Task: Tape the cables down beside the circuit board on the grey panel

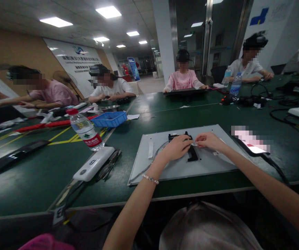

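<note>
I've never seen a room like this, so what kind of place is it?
Probably a shared workroom or office: people sit around a big green table, a large lettered sign is on the wall, and bright light panels are set in the ceiling.

There are three bottles, one pale panel, one lit phone.
</note>
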Demonstrator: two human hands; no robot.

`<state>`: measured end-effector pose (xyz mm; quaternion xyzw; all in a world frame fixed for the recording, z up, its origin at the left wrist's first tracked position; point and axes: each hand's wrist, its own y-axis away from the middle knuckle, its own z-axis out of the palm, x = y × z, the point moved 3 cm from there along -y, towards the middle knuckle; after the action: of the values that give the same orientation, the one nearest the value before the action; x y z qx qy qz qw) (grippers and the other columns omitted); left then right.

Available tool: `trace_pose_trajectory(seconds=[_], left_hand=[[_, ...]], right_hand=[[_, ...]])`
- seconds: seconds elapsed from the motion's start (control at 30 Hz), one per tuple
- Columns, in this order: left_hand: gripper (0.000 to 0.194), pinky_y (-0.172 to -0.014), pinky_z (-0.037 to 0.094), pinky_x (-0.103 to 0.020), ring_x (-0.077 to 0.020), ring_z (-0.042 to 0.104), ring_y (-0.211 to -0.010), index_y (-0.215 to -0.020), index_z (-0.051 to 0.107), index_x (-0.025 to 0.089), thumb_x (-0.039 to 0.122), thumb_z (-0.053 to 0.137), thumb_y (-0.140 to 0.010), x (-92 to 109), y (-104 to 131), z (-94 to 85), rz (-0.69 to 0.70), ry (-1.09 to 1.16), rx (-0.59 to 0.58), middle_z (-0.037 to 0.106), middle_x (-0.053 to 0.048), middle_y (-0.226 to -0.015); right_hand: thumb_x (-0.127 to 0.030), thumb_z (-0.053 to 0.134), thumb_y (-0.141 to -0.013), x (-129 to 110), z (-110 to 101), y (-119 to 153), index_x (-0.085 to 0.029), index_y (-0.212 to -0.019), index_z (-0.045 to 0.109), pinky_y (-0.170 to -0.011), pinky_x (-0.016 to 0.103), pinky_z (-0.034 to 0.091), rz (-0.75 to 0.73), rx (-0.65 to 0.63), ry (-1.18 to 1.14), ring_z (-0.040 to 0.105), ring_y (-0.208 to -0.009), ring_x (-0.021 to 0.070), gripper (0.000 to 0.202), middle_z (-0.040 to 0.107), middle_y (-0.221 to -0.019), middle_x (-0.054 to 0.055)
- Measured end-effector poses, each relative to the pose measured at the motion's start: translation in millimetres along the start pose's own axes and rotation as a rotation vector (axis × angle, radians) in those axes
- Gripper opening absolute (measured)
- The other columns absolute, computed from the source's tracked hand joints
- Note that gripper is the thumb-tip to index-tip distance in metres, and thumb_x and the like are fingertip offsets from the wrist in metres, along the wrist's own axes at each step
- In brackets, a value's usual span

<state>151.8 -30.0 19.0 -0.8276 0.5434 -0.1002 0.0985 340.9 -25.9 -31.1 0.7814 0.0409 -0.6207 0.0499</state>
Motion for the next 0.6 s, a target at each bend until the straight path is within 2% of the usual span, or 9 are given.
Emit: trace_pose_trajectory(seconds=[0.37, 0.5, 0.6], left_hand=[[0.029, -0.104, 0.037, -0.037, -0.0209, 0.049, -0.119, -0.115, 0.059, 0.018, 0.019, 0.040, -0.093, 4, -2, 6.3, 0.009, -0.072, -0.017, 0.056, -0.009, -0.123], [0.029, -0.104, 0.037, -0.035, -0.0200, 0.050, -0.117, -0.114, 0.059, 0.016, 0.018, 0.040, -0.092, 5, -4, 7.4, 0.025, -0.062, -0.017, 0.059, -0.009, -0.120], [0.028, -0.103, 0.037, -0.035, -0.0195, 0.051, -0.115, -0.113, 0.059, 0.016, 0.018, 0.041, -0.092, 4, -4, 9.0, 0.026, -0.059, -0.015, 0.060, -0.009, -0.118]], right_hand=[[-0.018, 0.064, -0.075, -4, 5, 3, -0.016, -0.078, 0.066, -0.057, 0.025, 0.054, -0.130, 0.034, 0.258, 0.067, -0.062, 0.0166, 0.004, 0.069, -0.069, 0.003], [-0.020, 0.061, -0.077, -13, 6, 7, -0.017, -0.081, 0.069, -0.062, 0.026, 0.051, -0.278, 0.056, 0.483, 0.065, -0.062, 0.0161, 0.010, 0.070, -0.071, 0.003], [-0.022, 0.060, -0.077, -17, 7, 9, -0.018, -0.082, 0.071, -0.069, 0.027, 0.049, -0.383, 0.062, 0.636, 0.065, -0.068, 0.0163, 0.013, 0.071, -0.083, 0.004]])
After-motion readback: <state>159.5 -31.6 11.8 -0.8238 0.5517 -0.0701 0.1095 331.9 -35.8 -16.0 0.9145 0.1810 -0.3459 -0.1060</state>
